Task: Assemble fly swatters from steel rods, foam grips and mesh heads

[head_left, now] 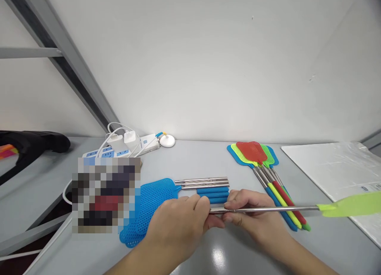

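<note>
A fly swatter (285, 208) with a metal rod and a yellow-green head lies level across both hands, its head pointing right. My left hand (183, 223) is closed around the rod's left end; whatever is under the fingers is hidden. Close beside it, my right hand (257, 217) pinches the rod between thumb and fingers near a joint. Behind my left hand rest blue fly swatters (154, 197), with several metal rods (204, 183) and blue handles (212, 195) next to them. Beyond my right hand lies a fanned pile of red, yellow, green and blue fly swatters (251, 151).
A white power strip (149, 143) with plugs and cables sits at the back left, near a round white device (167, 141). A plastic-wrapped white board (333, 168) lies on the right of the grey table (196, 158). A pixelated patch hides something at left.
</note>
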A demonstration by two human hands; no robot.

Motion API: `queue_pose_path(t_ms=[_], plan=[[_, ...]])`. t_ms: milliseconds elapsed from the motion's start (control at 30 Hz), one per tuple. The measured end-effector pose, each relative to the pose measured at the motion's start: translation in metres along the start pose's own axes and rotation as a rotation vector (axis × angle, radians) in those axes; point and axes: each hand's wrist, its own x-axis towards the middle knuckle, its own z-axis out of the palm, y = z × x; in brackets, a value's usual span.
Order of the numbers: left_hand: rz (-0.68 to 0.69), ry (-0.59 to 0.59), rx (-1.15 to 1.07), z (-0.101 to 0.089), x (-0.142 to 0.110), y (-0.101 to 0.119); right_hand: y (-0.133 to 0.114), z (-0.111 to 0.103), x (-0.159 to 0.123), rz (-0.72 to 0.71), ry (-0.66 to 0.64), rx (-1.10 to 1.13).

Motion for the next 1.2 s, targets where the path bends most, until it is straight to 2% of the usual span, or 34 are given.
queue_pose_path(t_ms=[133, 233, 400, 500, 667, 867, 933, 1033, 1200], plan=[[-0.044, 0.036, -0.028, -0.004, 0.002, -0.006, 0.0, -0.007, 0.0, 0.1, -0.044, -0.019], [-0.063, 0.108, -0.043, -0.004, 0.003, -0.015, 0.0, -0.023, 0.003, 0.045, -0.035, 0.081], [-0.071, 0.184, -0.001, -0.001, 0.004, -0.025, -0.005, -0.048, 0.016, -0.023, 0.284, 0.346], [-0.084, 0.151, -0.007, -0.003, 0.003, -0.026, -0.009, -0.051, 0.022, 0.003, 0.399, 0.389], [-0.095, 0.062, -0.212, -0.005, 0.002, -0.028, -0.009, -0.051, 0.019, 0.007, 0.449, 0.298], [-0.106, -0.112, -0.562, -0.005, 0.001, -0.017, -0.016, -0.054, 0.017, -0.063, 0.33, 0.273], [-0.121, -0.152, -0.596, -0.008, 0.002, -0.013, -0.022, -0.055, 0.017, -0.099, 0.334, 0.318], [-0.113, -0.173, -0.615, -0.012, 0.002, -0.014, -0.028, -0.058, 0.018, -0.146, 0.43, 0.365], [-0.109, -0.154, -0.554, -0.011, 0.003, -0.016, -0.023, -0.059, 0.019, -0.147, 0.55, 0.272]])
